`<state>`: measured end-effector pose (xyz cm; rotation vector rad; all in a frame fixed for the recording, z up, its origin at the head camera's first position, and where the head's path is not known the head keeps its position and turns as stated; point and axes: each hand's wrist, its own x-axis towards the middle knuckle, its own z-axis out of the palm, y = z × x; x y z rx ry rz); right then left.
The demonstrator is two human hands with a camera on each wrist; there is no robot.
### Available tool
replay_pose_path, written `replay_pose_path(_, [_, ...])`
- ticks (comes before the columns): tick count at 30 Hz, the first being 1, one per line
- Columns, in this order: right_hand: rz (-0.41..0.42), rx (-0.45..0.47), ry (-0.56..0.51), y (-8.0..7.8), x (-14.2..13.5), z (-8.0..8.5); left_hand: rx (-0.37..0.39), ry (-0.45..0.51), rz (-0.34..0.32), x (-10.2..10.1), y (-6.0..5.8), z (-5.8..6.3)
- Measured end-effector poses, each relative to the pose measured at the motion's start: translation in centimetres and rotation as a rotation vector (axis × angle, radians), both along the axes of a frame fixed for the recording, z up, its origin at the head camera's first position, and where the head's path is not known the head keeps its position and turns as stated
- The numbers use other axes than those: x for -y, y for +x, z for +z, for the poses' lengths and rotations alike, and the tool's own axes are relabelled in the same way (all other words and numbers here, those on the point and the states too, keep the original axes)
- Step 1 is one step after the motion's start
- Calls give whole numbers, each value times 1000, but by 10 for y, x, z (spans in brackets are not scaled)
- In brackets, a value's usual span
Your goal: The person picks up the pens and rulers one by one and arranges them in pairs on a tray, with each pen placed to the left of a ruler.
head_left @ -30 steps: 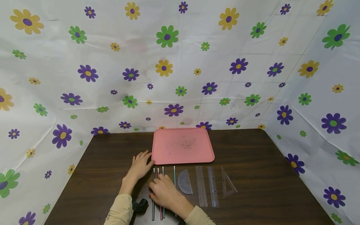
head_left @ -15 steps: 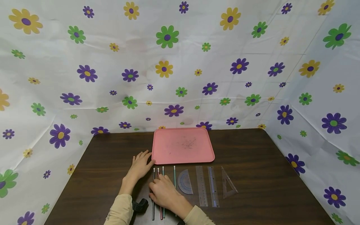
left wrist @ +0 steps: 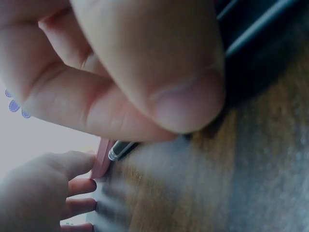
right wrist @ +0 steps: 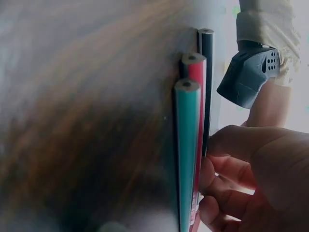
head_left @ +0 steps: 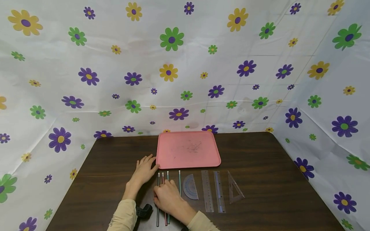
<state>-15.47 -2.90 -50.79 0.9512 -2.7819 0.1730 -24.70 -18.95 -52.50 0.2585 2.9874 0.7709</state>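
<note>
In the head view my left hand [head_left: 144, 169] lies with fingers spread and touches the left front corner of the pink tray [head_left: 188, 160]. My right hand [head_left: 169, 196] is over a row of pencils in front of the tray. Thumb and curled fingers pinch the black pencil [right wrist: 208, 72], the leftmost one, as the right wrist view shows. Close beside it lie a red pencil [right wrist: 197, 72] and a teal pencil [right wrist: 188, 130], parallel to it. Another teal pencil [head_left: 180, 179] lies apart to the right. In the left wrist view my right fingers fill the foreground, hiding part of the black pencil.
To the right of the pencils lie a clear protractor [head_left: 190, 187], two clear rulers, one plain [head_left: 207, 192] and one with a blue tint [head_left: 219, 192], and a set square [head_left: 234, 191]. A flower-patterned cloth [head_left: 185, 102] stands behind the dark wooden table [head_left: 254, 179].
Barely anything differs. The right hand and the black pencil have edged very slightly to the right. The left hand stays at the tray's corner.
</note>
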Motion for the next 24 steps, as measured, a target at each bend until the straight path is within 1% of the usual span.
replay_pose_path(5, [-37, -8, -52, 3, 1, -1, 17, -10, 0, -1, 0, 1])
replay_pose_path(14, [-94, -42, -137, 7, 1, -2, 5, -15, -3, -1, 2, 2])
replay_pose_path(19, [-112, -31, -153, 9, 0, 1, 7, -7, -3, -1, 5, 3])
replay_pose_path(24, [-120, -3, -141, 10, -1, 7, 11, -11, -3, -1, 5, 2])
